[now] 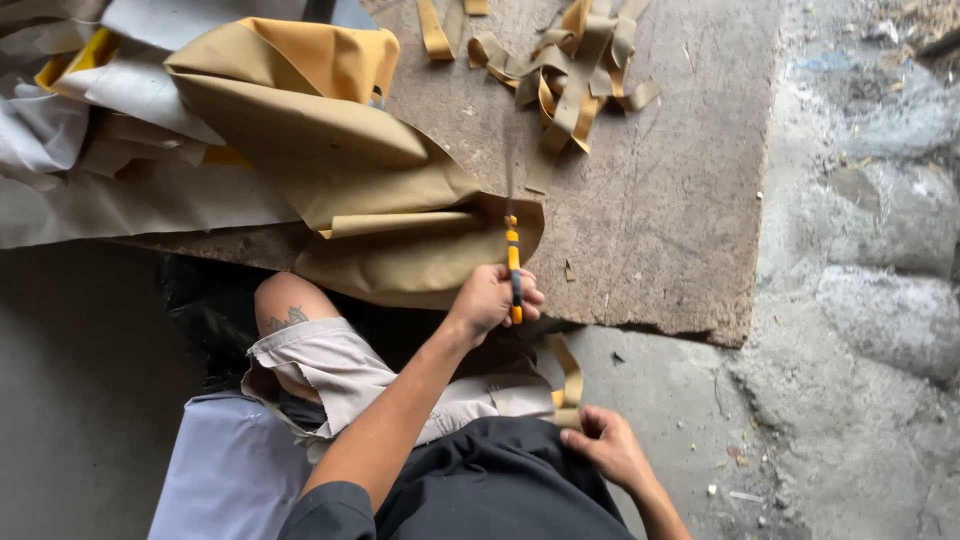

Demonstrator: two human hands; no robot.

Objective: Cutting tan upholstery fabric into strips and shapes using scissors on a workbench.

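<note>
A worn board [650,200] lies on concrete floor. The left hand [492,297] grips a yellow-handled knife [513,262] over tan sheet [400,215]; slicing steadily along the fold seems best. The right hand [610,447] pinches a cut strip [570,375].

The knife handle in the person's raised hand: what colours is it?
Yellow-orange with black, seen in the head view: the knife handle in the left hand.

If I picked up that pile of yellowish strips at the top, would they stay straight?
Probably not. The strips already curl and loop over each other on the board, so they would likely droop. Being thin and narrow, they are probably light too.
</note>
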